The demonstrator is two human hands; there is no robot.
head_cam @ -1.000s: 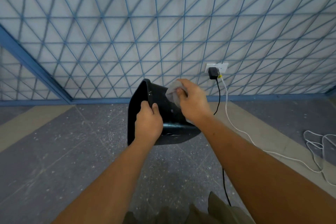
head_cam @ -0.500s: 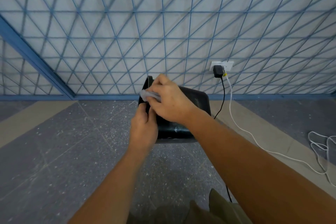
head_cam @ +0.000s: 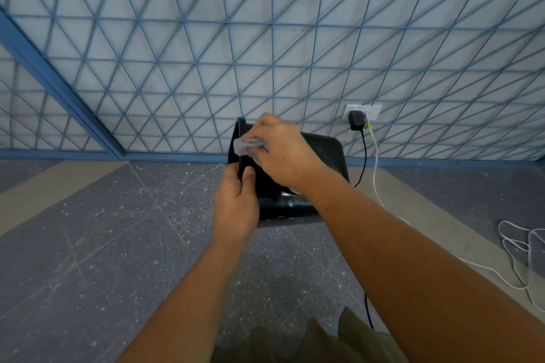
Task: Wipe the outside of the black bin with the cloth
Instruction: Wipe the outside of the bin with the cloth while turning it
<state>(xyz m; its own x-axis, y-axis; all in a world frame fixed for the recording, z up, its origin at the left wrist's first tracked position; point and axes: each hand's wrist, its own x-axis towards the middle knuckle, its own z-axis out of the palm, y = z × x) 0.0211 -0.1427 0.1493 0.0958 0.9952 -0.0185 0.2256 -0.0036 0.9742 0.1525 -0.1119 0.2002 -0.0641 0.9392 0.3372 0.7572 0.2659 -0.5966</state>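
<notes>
- Head view: a black plastic bin (head_cam: pixel 320 156) with rounded corners is held in the air in front of the person, between them and the blue-gridded wall (head_cam: pixel 265 38). It is tipped on its side, with the rim to the left and the base to the right, so its long axis runs across the view.
- The left hand (head_cam: pixel 236 203) grips the bin's rim at the near left edge. Its thumb lies on the outer wall and its fingers are curled out of sight on the far side.
- The right hand (head_cam: pixel 284 153) is curled round a small pale grey cloth (head_cam: pixel 246 146) and presses it on the upper outer wall, just beside the rim.
- The unwiped stretch probably lies to the right of the cloth, towards the base, so the next stroke would run along the long axis. The right hand is the nearer one for it.
- A white wall socket (head_cam: pixel 372 110) holds a black plug adapter (head_cam: pixel 355 121) and a white cable (head_cam: pixel 376 168) with a small yellow tag. No writing, brand or label can be read anywhere.
</notes>
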